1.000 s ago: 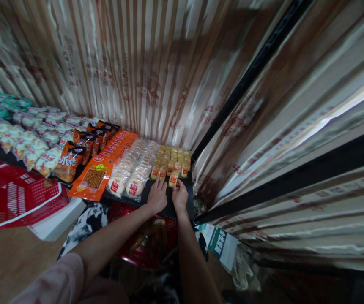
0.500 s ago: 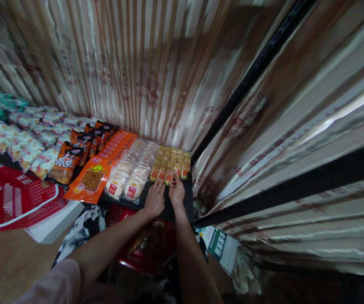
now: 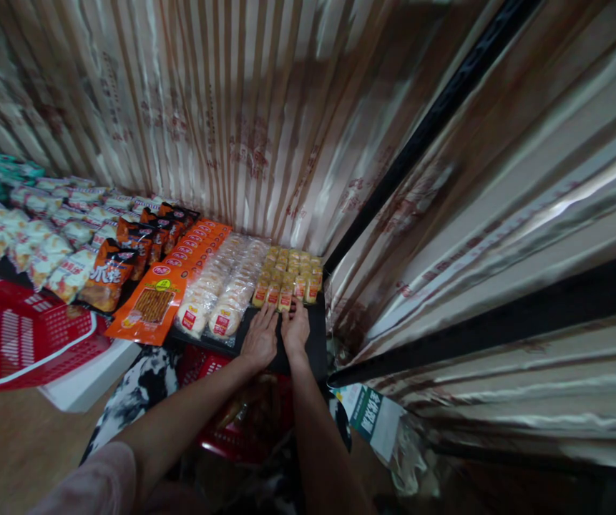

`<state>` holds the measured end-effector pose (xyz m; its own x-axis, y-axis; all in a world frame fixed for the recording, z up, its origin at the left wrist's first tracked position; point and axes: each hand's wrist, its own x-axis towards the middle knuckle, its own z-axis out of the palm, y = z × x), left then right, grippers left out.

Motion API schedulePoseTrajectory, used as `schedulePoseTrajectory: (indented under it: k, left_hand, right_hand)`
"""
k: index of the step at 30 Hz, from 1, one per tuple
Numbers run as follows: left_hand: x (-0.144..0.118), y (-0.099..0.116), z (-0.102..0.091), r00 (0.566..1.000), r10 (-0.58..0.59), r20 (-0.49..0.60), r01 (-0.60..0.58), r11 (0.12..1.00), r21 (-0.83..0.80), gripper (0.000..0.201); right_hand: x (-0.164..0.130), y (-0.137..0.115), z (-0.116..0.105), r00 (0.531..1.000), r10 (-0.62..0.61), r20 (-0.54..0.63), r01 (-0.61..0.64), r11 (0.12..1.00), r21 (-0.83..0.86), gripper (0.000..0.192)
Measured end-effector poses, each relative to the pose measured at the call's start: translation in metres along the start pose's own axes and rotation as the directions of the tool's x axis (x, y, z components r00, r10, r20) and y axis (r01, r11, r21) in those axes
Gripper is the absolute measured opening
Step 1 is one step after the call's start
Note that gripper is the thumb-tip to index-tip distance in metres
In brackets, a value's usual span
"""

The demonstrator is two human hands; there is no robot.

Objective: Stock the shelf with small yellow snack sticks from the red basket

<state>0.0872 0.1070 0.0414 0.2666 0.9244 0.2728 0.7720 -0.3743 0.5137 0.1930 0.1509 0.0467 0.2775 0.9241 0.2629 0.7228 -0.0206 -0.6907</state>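
My left hand and right hand lie flat and open, holding nothing. Their fingertips touch the small yellow snack packs just ahead, on the black shelf, keeping the front row straight.

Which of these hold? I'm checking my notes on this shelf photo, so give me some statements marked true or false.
1. Both hands, the left hand and the right hand, rest at the small yellow packets. True.
2. The orange packets lie right of the yellow ones. False: they lie left.
3. A red basket sits at the far left. True.
4. The right hand holds a bottle. False: no bottle shows.
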Motion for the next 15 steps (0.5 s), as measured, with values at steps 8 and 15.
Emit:
schedulePoseTrajectory:
  k: [8,15]
  left_hand:
    - [0.0001,0.0021,-0.0013,1.0,-0.009,0.007,0.009,1.0,0.013,0.053]
    - [0.0,0.0006,-0.0014,0.999,0.006,-0.045,-0.007,1.0,-0.02,0.048]
  right_hand:
    - [0.0026,0.0032,-0.0001,0.999,-0.008,0.051,0.01,0.999,-0.038,0.042]
    - [-0.002,0.0056,0.0059,1.0,-0.016,-0.011,0.015,0.995,-0.098,0.04]
